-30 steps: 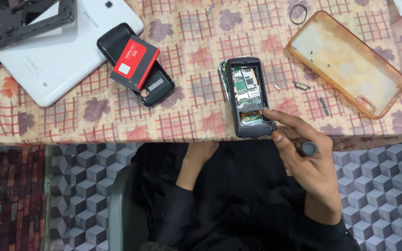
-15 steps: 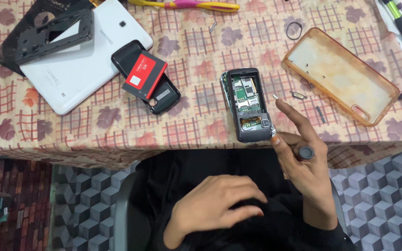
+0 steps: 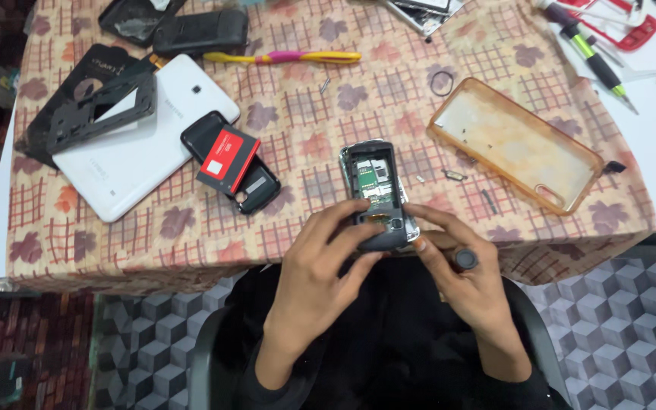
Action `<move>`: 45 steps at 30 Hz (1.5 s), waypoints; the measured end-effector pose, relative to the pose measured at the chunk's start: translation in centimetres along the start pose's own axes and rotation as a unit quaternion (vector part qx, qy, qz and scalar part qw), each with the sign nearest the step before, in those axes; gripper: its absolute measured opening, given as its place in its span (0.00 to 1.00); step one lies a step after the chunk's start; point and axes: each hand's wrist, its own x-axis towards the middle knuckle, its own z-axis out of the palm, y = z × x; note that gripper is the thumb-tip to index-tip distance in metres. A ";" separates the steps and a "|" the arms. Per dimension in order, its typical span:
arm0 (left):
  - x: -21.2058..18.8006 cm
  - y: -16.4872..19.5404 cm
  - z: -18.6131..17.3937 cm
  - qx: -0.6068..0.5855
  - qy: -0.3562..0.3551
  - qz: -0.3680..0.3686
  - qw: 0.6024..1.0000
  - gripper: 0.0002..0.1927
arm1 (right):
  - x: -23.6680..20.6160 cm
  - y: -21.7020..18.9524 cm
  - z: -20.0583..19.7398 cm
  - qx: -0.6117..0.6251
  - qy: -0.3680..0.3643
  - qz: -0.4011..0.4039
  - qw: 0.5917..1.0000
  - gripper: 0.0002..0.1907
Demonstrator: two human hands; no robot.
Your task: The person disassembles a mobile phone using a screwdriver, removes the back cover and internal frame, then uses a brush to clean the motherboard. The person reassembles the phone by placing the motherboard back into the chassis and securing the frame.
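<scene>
The opened phone lies at the near edge of the table, its back off and its circuit board showing. The left hand curls over the phone's lower end, fingers pinching its bottom edge. The right hand touches the lower right corner with its fingertips while a small dark tool sits tucked in its grip. To do this well, the left hand should pin the body flat so it cannot slide off the edge, and the right should work gently beside the board. Tiny screws lie loose near the orange case; the battery rests well apart.
</scene>
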 end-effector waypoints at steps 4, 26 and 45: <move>0.4 -0.5 -0.6 -0.128 -0.028 -0.066 0.989 0.15 | 0.0 0.5 0.2 0.000 0.003 0.003 1.000 0.21; 2.7 -5.7 1.2 -0.391 0.134 -0.145 0.899 0.18 | -1.7 0.4 2.6 -0.242 0.198 -0.203 0.928 0.14; 2.8 -5.7 1.7 -0.382 0.119 -0.156 0.903 0.20 | -1.9 -1.7 2.4 -0.278 0.180 -0.233 0.914 0.12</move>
